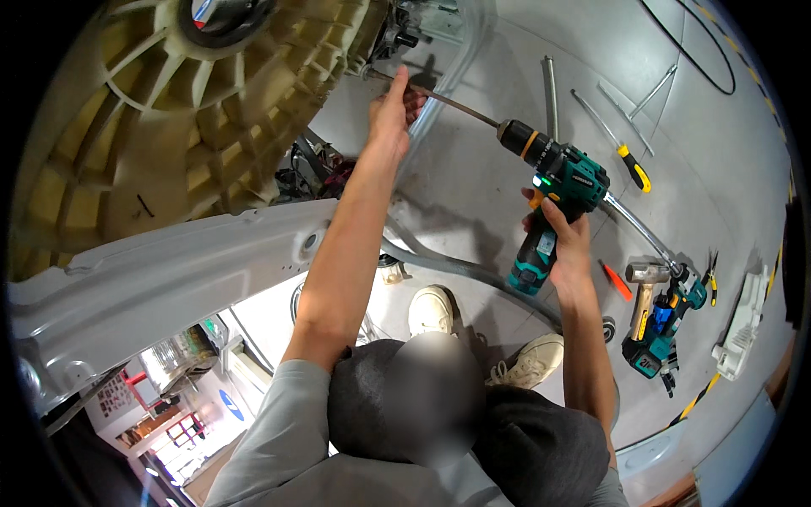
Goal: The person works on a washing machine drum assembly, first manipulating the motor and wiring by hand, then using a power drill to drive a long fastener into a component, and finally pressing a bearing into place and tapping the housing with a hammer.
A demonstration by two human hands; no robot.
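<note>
My right hand [563, 241] grips the handle of a teal and black cordless drill [570, 177], fingers near its orange trigger; a green light shows on its body. A long thin bit [460, 106] runs from the chuck up and left. Near the bit's far end my left hand [393, 114] is closed around it, thumb raised. The bit's tip reaches the edge of a large yellowed, ribbed plastic tub [160, 160] with a round central hole, beside a dark fitting [401, 40]. The exact contact of the tip is too small to make out.
A white metal panel [186, 232] borders the tub. A grey hose [456, 266] crosses the floor. On the right lie a yellow-handled screwdriver [634, 167], metal bars, a hammer [646, 275], a second power tool [655, 342], pliers [714, 275] and a white plastic part [743, 325].
</note>
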